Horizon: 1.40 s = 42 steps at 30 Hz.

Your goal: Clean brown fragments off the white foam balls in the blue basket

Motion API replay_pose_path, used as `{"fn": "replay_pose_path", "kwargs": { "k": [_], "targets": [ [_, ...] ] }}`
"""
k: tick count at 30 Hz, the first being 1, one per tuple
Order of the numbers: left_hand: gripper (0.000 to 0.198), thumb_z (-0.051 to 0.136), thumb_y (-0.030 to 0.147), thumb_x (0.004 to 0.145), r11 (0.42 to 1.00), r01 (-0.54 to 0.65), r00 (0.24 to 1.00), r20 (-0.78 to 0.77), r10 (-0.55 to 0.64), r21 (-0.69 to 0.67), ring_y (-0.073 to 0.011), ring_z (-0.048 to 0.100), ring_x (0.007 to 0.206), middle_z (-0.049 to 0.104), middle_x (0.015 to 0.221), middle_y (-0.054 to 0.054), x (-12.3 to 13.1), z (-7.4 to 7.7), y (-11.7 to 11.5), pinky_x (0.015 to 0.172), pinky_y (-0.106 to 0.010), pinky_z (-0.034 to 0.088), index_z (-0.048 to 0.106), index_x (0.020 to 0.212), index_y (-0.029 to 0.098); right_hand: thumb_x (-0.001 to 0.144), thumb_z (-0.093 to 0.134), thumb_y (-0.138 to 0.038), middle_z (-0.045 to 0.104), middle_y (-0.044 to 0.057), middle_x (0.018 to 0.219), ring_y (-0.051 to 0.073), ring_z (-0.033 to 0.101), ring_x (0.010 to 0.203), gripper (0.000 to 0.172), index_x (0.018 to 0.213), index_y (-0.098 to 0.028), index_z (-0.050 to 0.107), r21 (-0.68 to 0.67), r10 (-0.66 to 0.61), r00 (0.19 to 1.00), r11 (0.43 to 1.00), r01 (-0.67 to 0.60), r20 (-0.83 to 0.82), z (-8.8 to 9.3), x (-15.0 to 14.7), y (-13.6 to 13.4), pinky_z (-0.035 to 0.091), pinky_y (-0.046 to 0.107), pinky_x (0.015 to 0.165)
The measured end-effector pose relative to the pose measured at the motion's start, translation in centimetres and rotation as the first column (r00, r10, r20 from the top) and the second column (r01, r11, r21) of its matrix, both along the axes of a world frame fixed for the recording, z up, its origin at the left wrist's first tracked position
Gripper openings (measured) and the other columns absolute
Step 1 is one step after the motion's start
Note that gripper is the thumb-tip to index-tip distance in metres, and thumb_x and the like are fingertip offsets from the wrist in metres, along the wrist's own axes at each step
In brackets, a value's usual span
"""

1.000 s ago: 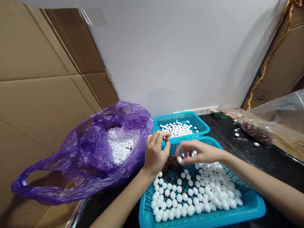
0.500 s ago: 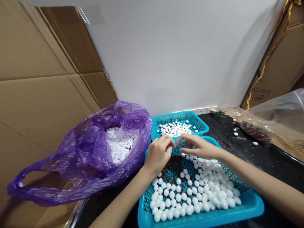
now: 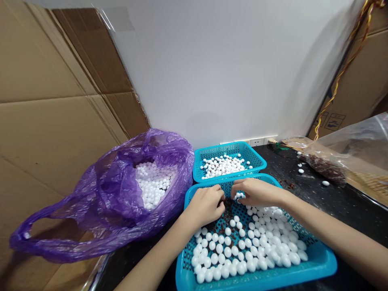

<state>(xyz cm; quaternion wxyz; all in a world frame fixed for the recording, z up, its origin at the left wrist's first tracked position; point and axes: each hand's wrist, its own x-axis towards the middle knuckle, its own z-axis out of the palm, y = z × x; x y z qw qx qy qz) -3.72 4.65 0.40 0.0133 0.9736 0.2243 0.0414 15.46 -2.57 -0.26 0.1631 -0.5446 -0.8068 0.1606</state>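
White foam balls between and under the left hand and right hand, both curled narrow, any grip hidden

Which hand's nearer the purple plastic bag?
Left. The left hand is close beside the purple plastic bag, over the near blue plastic basket. The right hand is farther off, on the left hand's far side from the bag.
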Motion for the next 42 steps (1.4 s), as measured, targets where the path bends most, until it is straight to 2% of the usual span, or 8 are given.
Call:
{"fn": "replay_pose_path", "kwargs": {
  "k": [5, 16, 23, 25, 30, 35, 38, 42],
  "targets": [
    [0.013, 0.051, 0.016, 0.076, 1.000, 0.016, 0.999, -0.042, -0.017, -0.027, -0.0197, 0.063, 0.078, 0.066, 0.086, -0.002, 0.0, -0.2, 0.3, 0.063, -0.026, 0.043, 0.062, 0.084, 0.020, 0.070, 0.055, -0.005, 0.065, 0.003, 0.089, 0.018, 0.058, 0.076, 0.025, 0.088, -0.020, 0.063, -0.019, -0.015, 0.999, 1.000, 0.015, 0.043, -0.3, 0.1, 0.0, 0.032, 0.024, 0.055],
    [0.007, 0.051, 0.016, 0.081, 0.998, 0.014, 0.998, -0.060, -0.018, -0.064, -0.0196, 0.063, 0.076, 0.065, 0.083, -0.001, 0.0, 0.0, 0.2, 0.061, -0.026, 0.042, 0.058, 0.080, 0.020, 0.075, 0.058, -0.014, 0.066, 0.000, 0.073, 0.014, 0.055, 0.062, 0.013, 0.086, -0.020, 0.062, 0.008, -0.051, 0.998, 0.999, 0.051, 0.040, 0.3, -0.2, -0.3, 0.028, 0.023, 0.050],
    [0.006, 0.050, 0.018, 0.081, 0.999, 0.038, 0.997, -0.060, -0.040, -0.026, -0.0191, 0.062, 0.073, 0.063, 0.081, -0.001, 0.0, -0.2, 0.2, 0.060, -0.026, 0.042, 0.055, 0.078, 0.019, 0.079, 0.060, -0.019, 0.061, -0.003, 0.064, 0.009, 0.050, 0.053, 0.005, 0.079, -0.018, 0.064, -0.080, 0.131, 0.989, 0.987, -0.137, -0.071, 0.8, -0.5, -0.4, 0.030, 0.021, 0.048],
    [0.005, 0.049, 0.017, 0.080, 0.999, 0.042, 0.998, -0.046, -0.043, -0.020, -0.0191, 0.061, 0.072, 0.063, 0.081, -0.001, 0.0, -0.3, 0.2, 0.060, -0.026, 0.042, 0.054, 0.078, 0.019, 0.080, 0.059, -0.019, 0.061, -0.002, 0.064, 0.009, 0.050, 0.053, 0.005, 0.079, -0.018, 0.064, -0.050, 0.102, 0.991, 0.993, -0.106, -0.086, 0.8, -0.5, -0.4, 0.030, 0.021, 0.048],
    [0.007, 0.048, 0.015, 0.080, 0.999, 0.023, 1.000, 0.015, -0.023, -0.022, -0.0184, 0.061, 0.071, 0.061, 0.079, -0.001, 0.0, -0.3, 0.1, 0.060, -0.026, 0.041, 0.054, 0.078, 0.019, 0.082, 0.053, -0.016, 0.063, 0.001, 0.069, 0.011, 0.050, 0.054, 0.010, 0.082, -0.018, 0.063, 0.099, -0.082, 0.986, 0.990, 0.097, -0.148, 0.7, -0.4, 0.0, 0.032, 0.022, 0.050],
    [0.012, 0.047, 0.011, 0.077, 1.000, -0.011, 1.000, 0.013, 0.011, -0.023, -0.0175, 0.060, 0.069, 0.061, 0.077, 0.000, 0.1, 0.0, 0.1, 0.057, -0.025, 0.039, 0.052, 0.083, 0.020, 0.077, 0.049, -0.006, 0.068, 0.003, 0.081, 0.016, 0.060, 0.070, 0.023, 0.086, -0.018, 0.066, 0.132, -0.124, 0.983, 0.981, 0.142, -0.138, 0.7, -0.3, 0.2, 0.040, 0.024, 0.060],
    [0.012, 0.047, 0.010, 0.077, 1.000, -0.002, 1.000, 0.020, 0.002, -0.021, -0.0173, 0.060, 0.068, 0.061, 0.076, 0.000, 0.1, 0.2, 0.0, 0.056, -0.025, 0.038, 0.051, 0.083, 0.020, 0.073, 0.050, -0.002, 0.069, 0.004, 0.088, 0.018, 0.062, 0.077, 0.029, 0.088, -0.019, 0.069, 0.052, -0.079, 0.994, 0.995, 0.083, -0.070, 0.5, -0.2, 0.1, 0.044, 0.027, 0.066],
    [0.012, 0.046, 0.011, 0.078, 1.000, 0.000, 1.000, 0.030, 0.000, -0.021, -0.0173, 0.060, 0.067, 0.061, 0.077, 0.000, 0.1, 0.2, -0.1, 0.055, -0.025, 0.038, 0.051, 0.082, 0.020, 0.070, 0.053, 0.000, 0.065, 0.007, 0.106, 0.022, 0.061, 0.094, 0.039, 0.102, -0.020, 0.066, -0.067, 0.120, 0.991, 0.990, -0.124, -0.063, 0.3, -0.1, -0.2, 0.046, 0.032, 0.080]
  ]
}}
